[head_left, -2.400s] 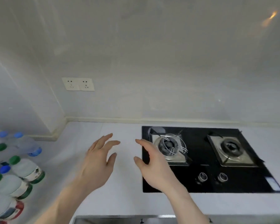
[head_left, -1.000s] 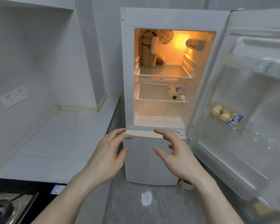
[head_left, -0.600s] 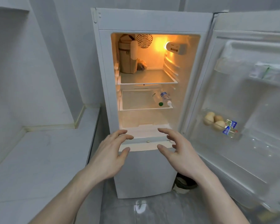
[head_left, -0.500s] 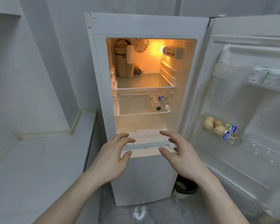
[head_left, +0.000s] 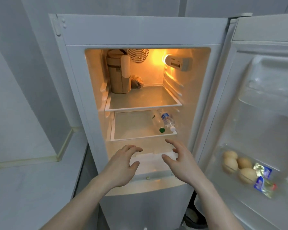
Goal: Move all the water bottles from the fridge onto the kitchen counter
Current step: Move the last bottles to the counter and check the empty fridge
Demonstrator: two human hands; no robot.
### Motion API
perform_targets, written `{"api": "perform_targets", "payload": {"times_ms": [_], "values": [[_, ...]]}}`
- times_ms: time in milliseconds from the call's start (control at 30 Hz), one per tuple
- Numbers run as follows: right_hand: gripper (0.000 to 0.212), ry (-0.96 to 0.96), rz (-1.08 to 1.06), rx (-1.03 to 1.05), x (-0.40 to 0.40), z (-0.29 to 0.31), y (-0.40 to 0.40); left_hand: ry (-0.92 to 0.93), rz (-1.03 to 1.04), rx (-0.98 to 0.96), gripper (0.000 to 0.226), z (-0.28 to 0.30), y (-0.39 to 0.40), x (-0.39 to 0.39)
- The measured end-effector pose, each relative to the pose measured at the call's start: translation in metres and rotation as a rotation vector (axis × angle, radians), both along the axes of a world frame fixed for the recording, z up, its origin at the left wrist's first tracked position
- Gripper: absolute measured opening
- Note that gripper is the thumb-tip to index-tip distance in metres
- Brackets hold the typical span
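The white fridge [head_left: 140,30] stands open and lit inside. Two clear water bottles lie side by side on its lower shelf [head_left: 123,138], caps toward me: a green-capped bottle [head_left: 157,123] and a white-capped bottle with a blue label [head_left: 168,120]. My left hand [head_left: 121,165] and my right hand [head_left: 181,160] hover empty in front of the fridge opening, just below that shelf, fingers spread and loosely bent. The grey kitchen counter [head_left: 32,188] lies at the left, beside the fridge.
The fridge door [head_left: 264,97] swings open at the right, with eggs [head_left: 236,165] and foil packets [head_left: 263,178] in a door rack. A tan jug [head_left: 118,75] and a dark bag [head_left: 136,82] sit on the upper shelf. A wall corner rises behind the counter.
The view turned from the stove and counter to the open fridge and closed in on it. Both empty hands have risen toward the lower shelf with the two bottles.
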State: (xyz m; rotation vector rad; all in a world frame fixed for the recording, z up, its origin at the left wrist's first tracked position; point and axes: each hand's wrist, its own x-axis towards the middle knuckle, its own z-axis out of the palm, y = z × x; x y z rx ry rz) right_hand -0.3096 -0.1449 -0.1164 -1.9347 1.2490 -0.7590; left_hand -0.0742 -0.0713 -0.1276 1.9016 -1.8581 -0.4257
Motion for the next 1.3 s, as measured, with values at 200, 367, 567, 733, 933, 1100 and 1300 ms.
{"api": "perform_targets", "payload": {"times_ms": [200,367,567,733,933,1100,1300], "values": [[0.059,-0.005,-0.033,0.042,0.016,-0.021,-0.089,-0.014,0.036,0.124,0.047,-0.009,-0.106,-0.004],[0.059,0.024,-0.067,0.078,0.025,-0.044,-0.143,0.010,0.056,0.241,0.052,-0.027,-0.182,-0.020],[0.063,0.058,-0.078,0.132,0.035,-0.064,-0.175,0.010,0.040,0.351,0.066,-0.054,-0.249,-0.028],[0.067,0.078,-0.146,0.166,0.042,-0.077,-0.203,-0.018,0.005,0.377,0.076,-0.064,-0.293,-0.032],[0.070,0.099,-0.180,0.202,0.052,-0.087,-0.235,-0.069,-0.017,0.409,0.076,-0.068,-0.323,-0.035],[0.072,0.087,-0.206,0.263,0.063,-0.095,-0.254,0.021,0.051,0.374,0.056,-0.074,-0.320,-0.019],[0.068,0.090,-0.237,0.307,0.070,-0.101,-0.264,0.061,0.152,0.324,0.043,-0.083,-0.291,0.008]]}}
